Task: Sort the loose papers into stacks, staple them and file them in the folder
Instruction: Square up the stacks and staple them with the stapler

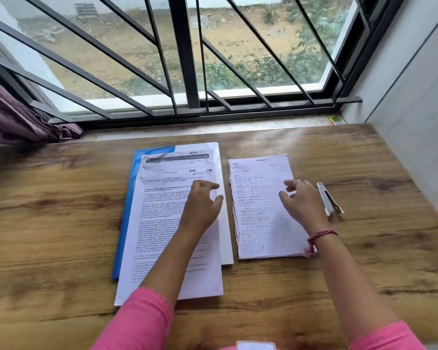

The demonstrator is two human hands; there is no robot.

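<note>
A blue folder [127, 213] lies on the wooden table [48, 223] with several printed sheets [162, 223] stacked on it, slightly fanned at the top. My left hand [202, 205] rests on the right side of those printed sheets with its fingers loosely bent. To the right lies a smaller stack of lined handwritten pages [261, 218]. My right hand [301, 200] hovers over the right edge of that stack, fingers relaxed and holding nothing. A silver stapler [329, 202] lies just right of my right hand.
A barred window [187, 59] and its sill run along the table's far edge. A purple curtain [18, 117] hangs at the far left. A white wall [420, 122] borders the table on the right. A small yellow-green object [336, 120] sits on the sill.
</note>
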